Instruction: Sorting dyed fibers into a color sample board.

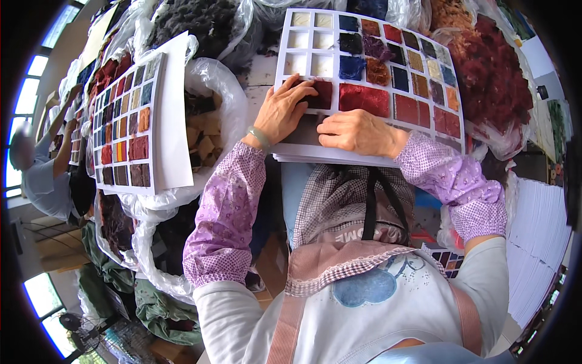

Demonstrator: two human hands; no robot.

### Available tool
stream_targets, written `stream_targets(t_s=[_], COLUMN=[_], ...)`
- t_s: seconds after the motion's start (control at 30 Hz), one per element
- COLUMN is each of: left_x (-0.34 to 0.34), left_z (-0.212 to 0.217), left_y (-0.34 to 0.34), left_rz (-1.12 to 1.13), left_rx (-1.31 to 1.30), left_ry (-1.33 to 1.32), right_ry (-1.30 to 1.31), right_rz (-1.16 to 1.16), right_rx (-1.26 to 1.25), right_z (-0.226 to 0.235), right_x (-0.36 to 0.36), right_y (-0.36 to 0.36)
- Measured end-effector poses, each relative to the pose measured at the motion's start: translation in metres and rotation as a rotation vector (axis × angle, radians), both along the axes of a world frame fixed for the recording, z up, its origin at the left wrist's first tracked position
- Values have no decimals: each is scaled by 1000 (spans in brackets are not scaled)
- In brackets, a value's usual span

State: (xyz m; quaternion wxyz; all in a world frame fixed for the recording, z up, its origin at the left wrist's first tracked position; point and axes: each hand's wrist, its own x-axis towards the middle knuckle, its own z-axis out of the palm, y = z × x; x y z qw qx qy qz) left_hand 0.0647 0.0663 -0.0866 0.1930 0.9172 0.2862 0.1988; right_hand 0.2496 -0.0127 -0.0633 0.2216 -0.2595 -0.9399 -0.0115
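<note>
Spreading loosely, my left hand (280,114) touches a dark-red swatch (323,97) on the white board (282,60); farther right, my right hand (359,131) curls, whether pinching I cannot tell.

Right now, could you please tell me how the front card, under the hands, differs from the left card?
The front card has the left hand and right hand on it; the left card has none. The front card shows six pale windows at its upper left; the left card shows coloured or dark pieces in most windows. Both are white, with grids of windows.
</note>
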Motion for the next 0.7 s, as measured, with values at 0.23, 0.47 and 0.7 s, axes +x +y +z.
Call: stream_targets(t_s=[0.23,0.47,0.7], left_x=[5,-110,-267], left_z=[-2,7,-65], left_y=[-18,-115,-185], left_rz=[95,749,1340], left_rx=[138,237,-49], left_ry=[70,-357,281], right_ry=[-103,-34,-506], right_rz=[-166,-145,-306], right_rx=[-218,-192,-238], right_z=[19,40,-60], right_x=[-11,-108,-230], right_y=[4,60,127])
